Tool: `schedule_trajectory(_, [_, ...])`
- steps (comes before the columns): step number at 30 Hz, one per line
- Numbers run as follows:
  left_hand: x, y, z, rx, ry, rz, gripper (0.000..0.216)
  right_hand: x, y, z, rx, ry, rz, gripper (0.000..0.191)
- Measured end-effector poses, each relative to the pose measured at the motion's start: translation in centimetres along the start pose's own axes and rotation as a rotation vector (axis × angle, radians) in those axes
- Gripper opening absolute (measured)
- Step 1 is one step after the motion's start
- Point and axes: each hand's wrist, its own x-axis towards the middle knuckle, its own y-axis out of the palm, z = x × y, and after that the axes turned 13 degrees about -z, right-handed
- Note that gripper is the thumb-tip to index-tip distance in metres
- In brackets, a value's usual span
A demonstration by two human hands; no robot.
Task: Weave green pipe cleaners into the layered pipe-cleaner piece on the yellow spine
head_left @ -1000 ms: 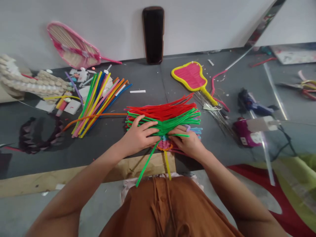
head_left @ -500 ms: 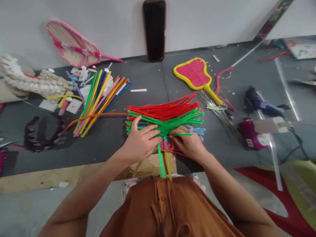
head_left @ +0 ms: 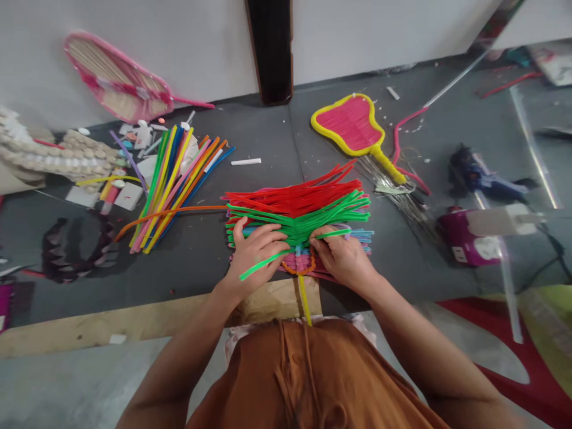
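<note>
A layered piece of fuzzy pipe cleaners lies before me, with red pipe cleaners (head_left: 292, 201) at the back and green pipe cleaners (head_left: 308, 221) nearer. The green layer bends in a shallow V at its middle. My left hand (head_left: 259, 253) rests on its near left side, palm down, fingers stretched and apart. One loose green end (head_left: 263, 264) lies across that hand. Thumb and fingers of my right hand (head_left: 342, 256) pinch a green pipe cleaner (head_left: 334, 233) right of the centre. Pink rows and an orange loop (head_left: 313, 265) show between my hands; a yellow stem (head_left: 304, 301) points toward me.
Loose coloured pipe cleaners (head_left: 174, 190) lie to the left, beside a dark hairband (head_left: 56, 274). A yellow-rimmed pink fan (head_left: 351, 125) and thin wires (head_left: 402, 208) are at the right. Farther right sit a glue gun (head_left: 480, 179) and a purple power block (head_left: 469, 238). A phone (head_left: 270, 53) leans behind.
The loose green end has swung from hanging toward me to lying leftward across my left hand. My right hand's green end tilts upward more. The view has shifted slightly.
</note>
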Motion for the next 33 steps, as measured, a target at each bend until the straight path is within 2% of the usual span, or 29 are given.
schedule_trajectory(4, [0.0, 0.3, -0.2, -0.008, -0.038, -0.028, 0.012, -0.1, -0.1, 0.0, 0.045, -0.011, -0.014, 0.017])
schedule_trajectory(9, [0.0, 0.4, -0.5, -0.001, -0.088, -0.010, 0.014, -0.1, -0.9, 0.5, -0.005, -0.046, 0.084, 0.016])
schedule_trajectory(12, [0.1, 0.1, -0.4, -0.017, -0.087, 0.016, 0.013, -0.2, -1.0, 0.5, -0.062, -0.013, 0.116, 0.020])
schedule_trajectory(16, [0.1, -0.2, -0.3, -0.041, -0.091, 0.055, 0.016, -0.5, -0.4, 0.6, -0.081, 0.056, 0.067, 0.022])
schedule_trajectory(21, [-0.1, 0.3, -0.6, -0.013, -0.124, 0.002, 0.016, -0.6, 0.0, 1.4, -0.116, 0.089, -0.014, 0.020])
schedule_trajectory(29, [-0.8, 0.7, -0.3, -0.012, -0.109, 0.026, 0.015, -0.3, -1.2, 1.3, -0.106, -0.032, 0.148, 0.021])
schedule_trajectory(33, [-1.1, 0.9, 0.1, -0.042, -0.106, -0.005, 0.014, -0.1, -1.4, 1.8, -0.235, -0.129, 0.133, 0.021])
